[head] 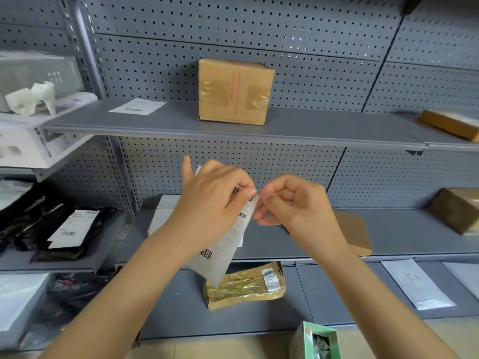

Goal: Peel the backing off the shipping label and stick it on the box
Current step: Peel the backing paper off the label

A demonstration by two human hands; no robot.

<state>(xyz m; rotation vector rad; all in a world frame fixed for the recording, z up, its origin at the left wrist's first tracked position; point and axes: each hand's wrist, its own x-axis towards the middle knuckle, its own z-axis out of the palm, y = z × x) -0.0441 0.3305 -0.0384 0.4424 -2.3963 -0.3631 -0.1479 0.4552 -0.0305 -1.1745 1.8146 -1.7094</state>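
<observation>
While the shipping label (228,239) hangs in the air at the centre of the frame, its long axis runs from upper middle down to lower middle, a little tilted, with the printed side towards the camera. The left hand (212,200) is closed on its upper part, thumb and fingers pinched near the top edge. The right hand (290,203) meets it from the right side, fingertips pinched at the same upper right corner, where I judge the backing is about to be separated; if a layer is already lifted, I cannot tell. Both hands are almost touching at this corner, so the peel would go downwards along the long axis. The box (234,90) stands on the upper shelf (324,128), straight above the hands and well apart from them, and nothing lies between. Below the label a flat taped parcel (248,286) lies on the lower shelf, and a second sheet (137,106) rests left of the box.
</observation>
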